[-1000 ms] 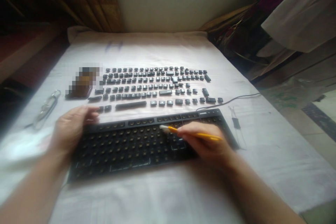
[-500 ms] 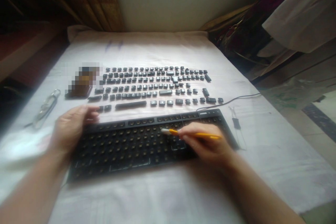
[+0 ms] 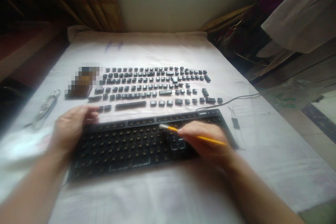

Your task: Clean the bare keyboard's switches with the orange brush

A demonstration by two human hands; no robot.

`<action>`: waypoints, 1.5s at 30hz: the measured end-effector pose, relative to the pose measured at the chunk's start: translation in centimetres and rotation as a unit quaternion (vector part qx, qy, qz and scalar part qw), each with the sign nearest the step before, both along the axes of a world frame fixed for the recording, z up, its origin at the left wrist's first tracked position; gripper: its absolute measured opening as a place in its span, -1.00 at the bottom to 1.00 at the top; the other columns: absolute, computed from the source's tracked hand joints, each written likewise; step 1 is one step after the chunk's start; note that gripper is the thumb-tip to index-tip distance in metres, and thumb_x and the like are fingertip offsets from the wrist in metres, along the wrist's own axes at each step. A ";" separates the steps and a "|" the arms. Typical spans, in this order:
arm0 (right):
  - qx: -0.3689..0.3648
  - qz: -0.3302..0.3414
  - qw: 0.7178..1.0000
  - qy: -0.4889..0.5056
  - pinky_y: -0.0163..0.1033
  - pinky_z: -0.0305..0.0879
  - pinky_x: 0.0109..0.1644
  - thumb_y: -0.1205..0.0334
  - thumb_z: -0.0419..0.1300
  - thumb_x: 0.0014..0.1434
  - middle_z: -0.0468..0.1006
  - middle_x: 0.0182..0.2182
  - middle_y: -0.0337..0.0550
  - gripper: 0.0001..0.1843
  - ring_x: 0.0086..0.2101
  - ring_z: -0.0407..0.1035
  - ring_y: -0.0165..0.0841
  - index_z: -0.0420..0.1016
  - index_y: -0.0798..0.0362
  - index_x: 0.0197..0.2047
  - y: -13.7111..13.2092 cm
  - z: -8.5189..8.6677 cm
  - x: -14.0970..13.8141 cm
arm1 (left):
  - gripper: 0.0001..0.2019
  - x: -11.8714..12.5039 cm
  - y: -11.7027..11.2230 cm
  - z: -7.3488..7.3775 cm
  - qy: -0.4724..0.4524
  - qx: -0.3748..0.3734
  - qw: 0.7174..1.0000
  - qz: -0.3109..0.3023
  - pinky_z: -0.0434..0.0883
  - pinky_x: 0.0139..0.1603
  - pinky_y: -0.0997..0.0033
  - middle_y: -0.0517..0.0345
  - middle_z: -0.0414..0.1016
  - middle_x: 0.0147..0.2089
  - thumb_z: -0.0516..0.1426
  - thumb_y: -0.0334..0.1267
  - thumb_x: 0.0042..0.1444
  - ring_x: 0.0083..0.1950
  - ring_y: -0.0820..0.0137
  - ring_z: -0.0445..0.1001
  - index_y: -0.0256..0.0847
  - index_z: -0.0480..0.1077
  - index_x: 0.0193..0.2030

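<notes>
A black keyboard (image 3: 126, 147) stripped of its keycaps lies at a slant in front of me. My right hand (image 3: 206, 140) pinches a thin paintbrush (image 3: 210, 140) with a yellow handle. Its pale bristles are at the keyboard's upper rows, right of the middle; whether they touch is hard to tell. My left hand (image 3: 70, 126) grips the keyboard's upper left corner, fingers curled over the edge and partly hidden. Just beyond, the removed keycaps (image 3: 136, 87) are laid out in rows, with the long spacebar (image 3: 130, 105) nearest the keyboard.
A wire keycap puller (image 3: 235, 123) lies right of the keyboard, near its cable (image 3: 233, 98). On the left are a clear, elongated object (image 3: 47, 105) and a dark, pixelated item (image 3: 78, 91). A pale cloth (image 3: 162, 192) covers the table.
The brush tip has shifted slightly left and toward the keyboard's far edge, and the handle's rear end has dropped lower. My left hand and the keyboard stay put.
</notes>
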State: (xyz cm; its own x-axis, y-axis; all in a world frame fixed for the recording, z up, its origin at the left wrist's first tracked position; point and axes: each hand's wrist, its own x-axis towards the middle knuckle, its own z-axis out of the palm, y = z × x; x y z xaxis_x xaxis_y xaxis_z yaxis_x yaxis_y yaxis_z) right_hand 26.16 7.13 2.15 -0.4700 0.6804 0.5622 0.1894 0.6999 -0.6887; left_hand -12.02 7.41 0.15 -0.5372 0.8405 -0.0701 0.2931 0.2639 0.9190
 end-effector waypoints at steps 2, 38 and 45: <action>-0.007 0.004 1.000 -0.009 -0.28 0.57 -0.31 0.44 0.21 0.31 0.72 -0.34 -0.13 -0.79 -0.38 0.62 -0.33 0.63 0.00 -0.10 -0.1 0.2 0.1 | -0.51 -0.1 0.0 0.0 0.001 0.000 1.000 -0.001 0.49 -0.36 0.41 0.14 0.59 -0.38 0.23 0.21 0.02 -0.40 0.38 0.53 -0.21 0.58 -0.18; -0.096 -0.217 0.971 0.022 -0.07 0.59 -0.04 0.18 0.24 0.33 0.68 -0.45 -0.24 -0.77 -0.38 0.61 -0.28 0.59 -0.03 -0.37 0.5 0.2 0.9 | -0.40 1.0 -0.4 -0.5 -0.010 -0.008 0.999 -0.035 0.51 -0.28 0.40 0.14 0.59 -0.33 0.25 0.37 -0.08 -0.36 0.37 0.54 -0.18 0.58 -0.21; -0.050 -0.184 0.982 -0.011 0.04 0.51 0.19 0.34 0.24 0.25 0.66 -0.47 -0.29 -0.84 -0.44 0.59 -0.32 0.57 -0.02 -0.37 0.2 0.1 0.5 | -0.39 1.4 -0.6 -0.3 -0.019 -0.009 0.999 -0.045 0.51 -0.30 0.44 0.15 0.58 -0.35 0.26 0.38 -0.08 -0.36 0.38 0.53 -0.17 0.59 -0.22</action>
State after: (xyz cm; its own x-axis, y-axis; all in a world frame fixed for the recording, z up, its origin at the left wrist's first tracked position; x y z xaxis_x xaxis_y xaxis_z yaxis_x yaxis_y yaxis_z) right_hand 26.71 7.31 2.22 -0.1930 0.8576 0.4768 0.4326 0.5105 -0.7431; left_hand -10.62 6.81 -0.11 -0.4556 0.8841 -0.1042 0.2808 0.2538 0.9256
